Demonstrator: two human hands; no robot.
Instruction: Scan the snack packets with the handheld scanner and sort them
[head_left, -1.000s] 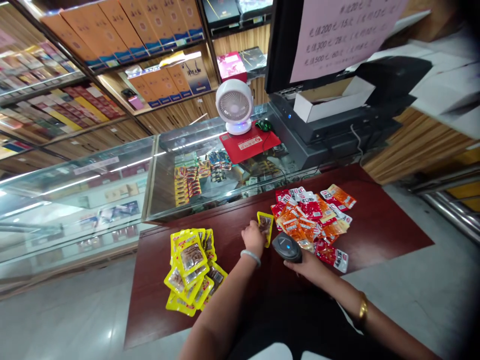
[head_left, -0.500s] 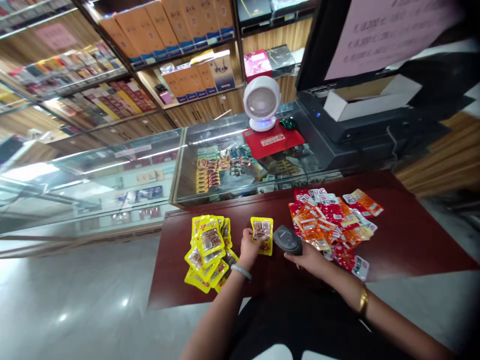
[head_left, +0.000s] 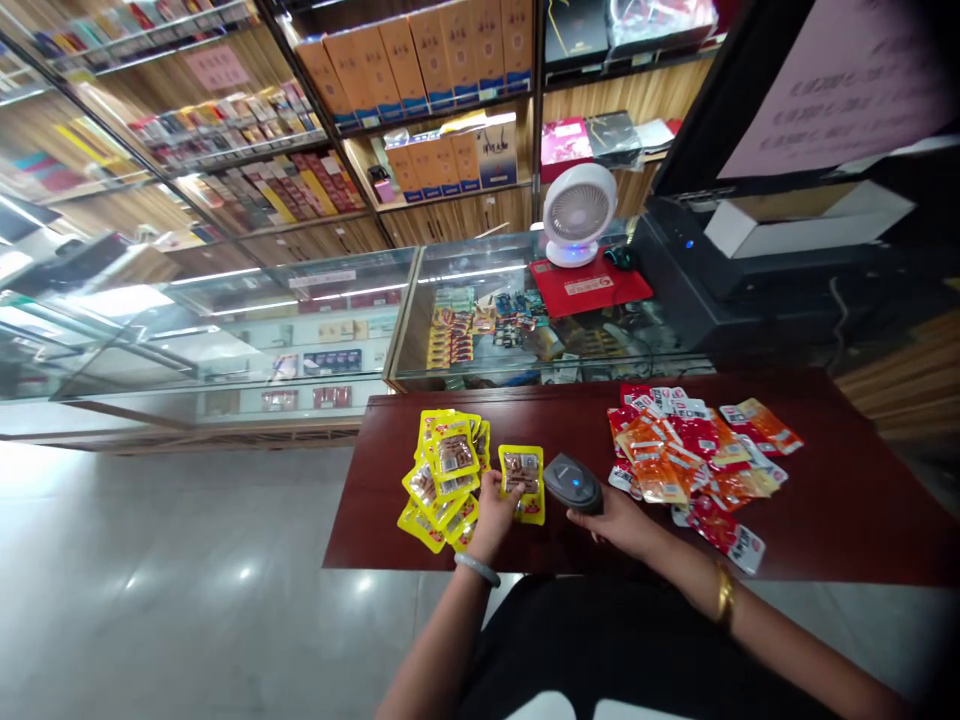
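My left hand [head_left: 495, 515] pinches the left edge of a yellow snack packet [head_left: 528, 470] with a clear window showing brown pieces. Wrapped in my right hand [head_left: 619, 520] is a dark grey barcode scanner [head_left: 574, 483]; a small blue light glows on its top. The scanner's head points at the packet from the right, close beside it. Left of my left hand lies a heap of similar yellow packets [head_left: 450, 460]. A pile of red and orange packets [head_left: 667, 440] spreads out to the right, beyond my right hand.
Everything lies on a dark red tabletop [head_left: 570, 410]. Behind it stands a glass display case [head_left: 420, 360] bearing a white fan [head_left: 580, 210] on a red mat [head_left: 592, 288]. A dark register machine [head_left: 720, 310] with a white open box [head_left: 810, 220] rises at right. Stocked shelves line the back.
The view has shifted left, so the background sits further right. The scanner's blue light now shows. Both hands keep their holds, with the packet and scanner still side by side.
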